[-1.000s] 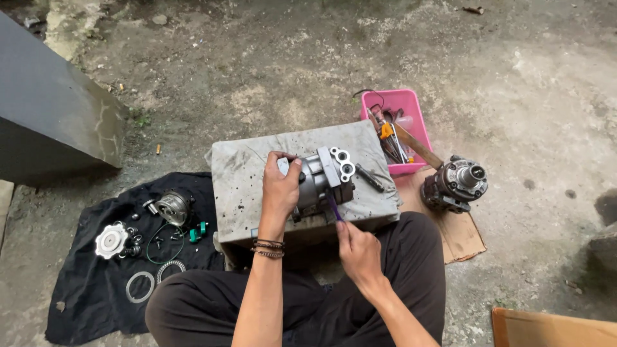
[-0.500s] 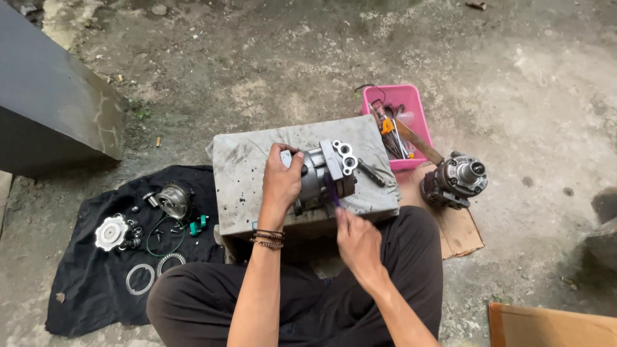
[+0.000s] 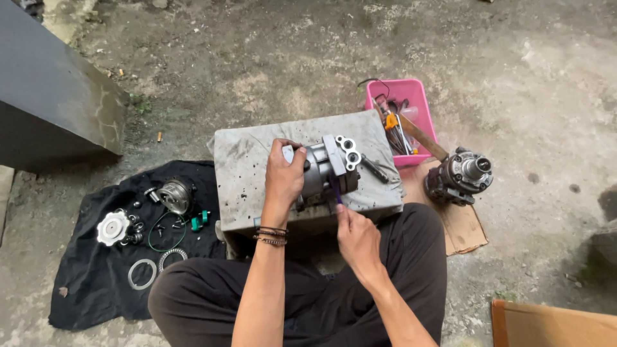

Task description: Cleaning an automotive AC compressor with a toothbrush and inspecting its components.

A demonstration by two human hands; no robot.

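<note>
On the grey block (image 3: 257,160) between your knees, your left hand (image 3: 285,177) wraps over the left end of the metal compressor body (image 3: 326,170), fingers clenched around it. Your right hand (image 3: 355,234) sits at the block's near edge, fingers pinched on a thin purple tool (image 3: 337,191) pointed up at the body's near side. Far right lies a pink tray (image 3: 418,96) of tools; left, small parts rest on a black cloth (image 3: 83,289). If your left grip slackens, the rounded body could roll and the tool tip slip off.
</note>
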